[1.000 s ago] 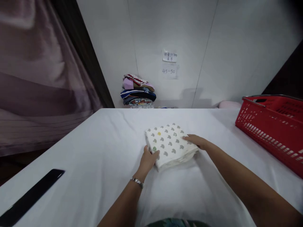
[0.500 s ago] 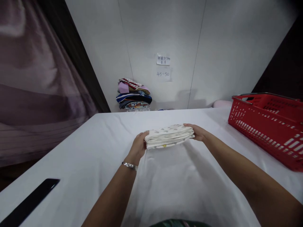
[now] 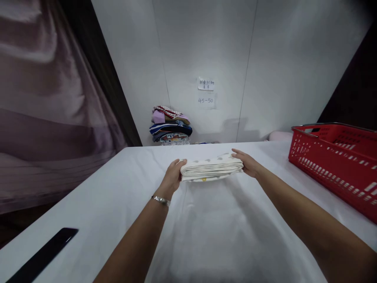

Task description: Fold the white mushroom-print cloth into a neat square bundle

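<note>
A folded white cloth (image 3: pixel 210 168) with grey prints and a small yellow mark is held level above the white-covered table, its stacked folds facing me. My left hand (image 3: pixel 174 174) grips its left end, thumb on top and the other fingers mostly hidden behind and beneath. At the right end, my right hand (image 3: pixel 246 163) clasps the cloth, with one finger stretched along the top edge. A silver band circles my left wrist.
A red plastic basket (image 3: pixel 332 157) stands on the table (image 3: pixel 118 196) at right. A flat black object (image 3: pixel 44 253) lies at front left. Behind the table rises a pile of folded fabrics (image 3: pixel 171 125) by the wall with paper notes (image 3: pixel 206 94). A pinkish curtain (image 3: pixel 53 118) hangs at left.
The cloth stays between both hands and now looks slightly flatter, with its top seen at a lower angle. The background has shifted a little down and right as my view tilted up.
</note>
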